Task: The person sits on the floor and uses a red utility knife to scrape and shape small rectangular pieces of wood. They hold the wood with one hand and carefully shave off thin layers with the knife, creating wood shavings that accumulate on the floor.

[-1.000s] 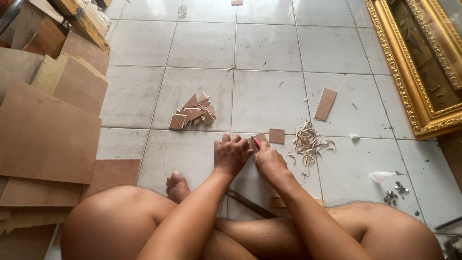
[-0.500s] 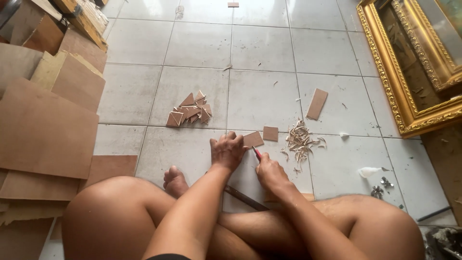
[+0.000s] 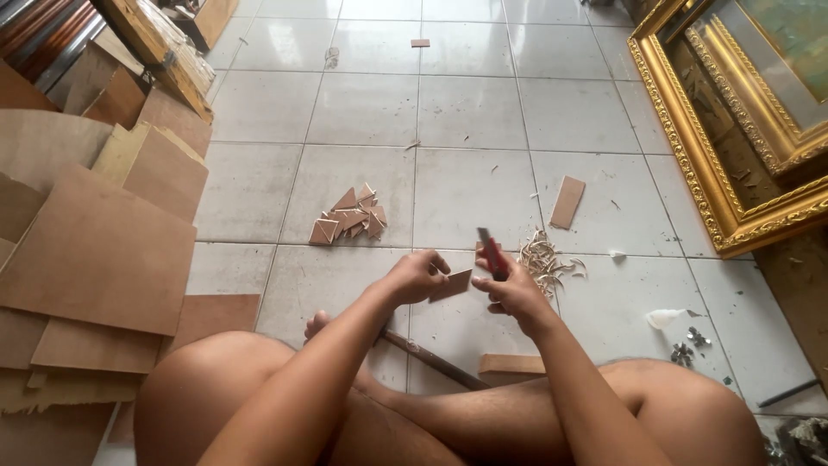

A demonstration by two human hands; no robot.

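I sit cross-legged on a tiled floor. My left hand pinches a small brown board piece above the floor between my knees. Just to its right, my right hand grips a red utility knife with its blade pointing up and away from me. The knife's tip stands a little above and to the right of the piece, apart from it.
A pile of small cut triangles lies ahead, curled shavings to the right, and a narrow board strip beyond them. Large brown boards are stacked at left. A gilded picture frame leans at right. A dark rod lies by my feet.
My right hand lifted the knife off the small piece and turned its blade upward. Both hands rose slightly from the floor, with the piece still in my left hand.
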